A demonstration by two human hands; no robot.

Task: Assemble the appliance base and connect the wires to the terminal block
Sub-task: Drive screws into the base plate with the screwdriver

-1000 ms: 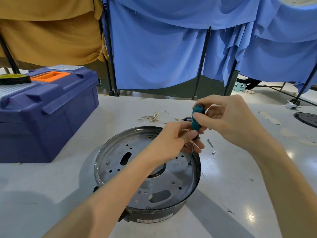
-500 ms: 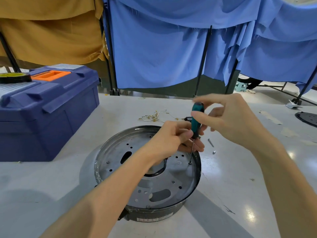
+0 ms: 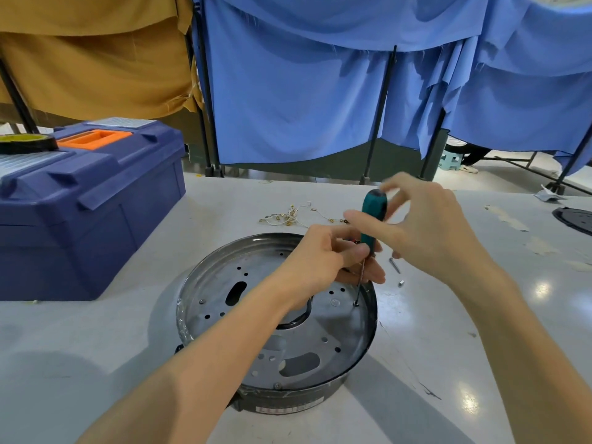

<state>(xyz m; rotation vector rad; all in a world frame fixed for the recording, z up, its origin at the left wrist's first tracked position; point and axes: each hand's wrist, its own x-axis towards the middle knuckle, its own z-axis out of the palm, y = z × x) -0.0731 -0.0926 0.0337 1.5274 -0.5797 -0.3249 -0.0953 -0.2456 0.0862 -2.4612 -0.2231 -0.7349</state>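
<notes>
Setting: a pale table (image 3: pixel 96 347) backed by blue curtains (image 3: pixel 304 100) and an ochre cloth (image 3: pixel 96 65) hung on black frames. Item, base (image 3: pixel 339 322): a round metal pan with a perforated plate, near the middle of the front edge and within easy reach of both arms. Item, screwdriver (image 3: pixel 373 216): teal handle, thin shank, nearly upright, its tip on a screw (image 3: pixel 355 303) in the plate close to the base's right rim. Right hand (image 3: pixel 429 229): thumb and fingertips pinch the top of the handle; the fingers are blurred, and the light grip seems suited to spinning the tool. Left hand (image 3: pixel 323 257): reaches across the plate, fingers curled, thumb against the bottom of the handle and fingers beside the shank, probably to keep the tip on the screw head. Item, wires (image 3: pixel 290 216): a loose tangle with small metal ends, on the table beyond the base toward the far edge, apart from it and apparently kept for later. The terminal block cannot be made out. Item, spare screw (image 3: pixel 394 265) and a small metal piece (image 3: pixel 401 283): on the table just right of the base. Item, toolbox (image 3: pixel 96 213): blue with an orange handle, at the left edge, carrying a tape roll (image 3: pixel 25 143). Item, black disc (image 3: pixel 576 219): at the right edge, partly out of view. Stage, by judgement: plate fastening under way, wiring not yet begun.
</notes>
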